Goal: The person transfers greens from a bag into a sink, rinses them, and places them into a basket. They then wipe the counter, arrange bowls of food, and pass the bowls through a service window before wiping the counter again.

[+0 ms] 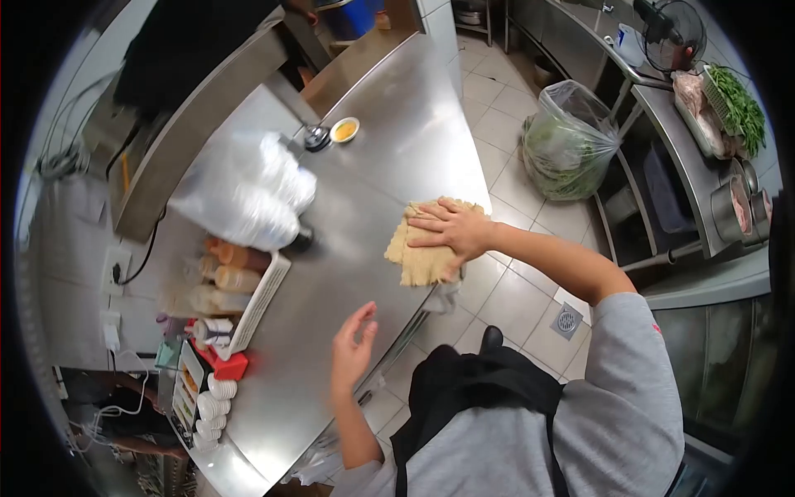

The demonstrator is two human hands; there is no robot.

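Note:
A pale yellow cloth [426, 263] with a ragged edge lies on the steel table [377, 178], close to its right edge. My right hand [454, 230] presses flat on top of it, fingers spread and covering part of the cloth. Over the near part of the tabletop, my left hand [354, 344] hovers with its fingers apart and holds nothing. Farther up the table stands a small white bowl [344, 130] with something yellow in it, beside a dark, shiny object [315, 137].
Along the left are plastic bags [273, 195], a white basket [263, 302] of sauce bottles, a red box [230, 365] and stacked white cups [214, 406]. A bag of greens [571, 141] sits on the tiled floor. Right is a steel counter [675, 157] with greens [735, 108].

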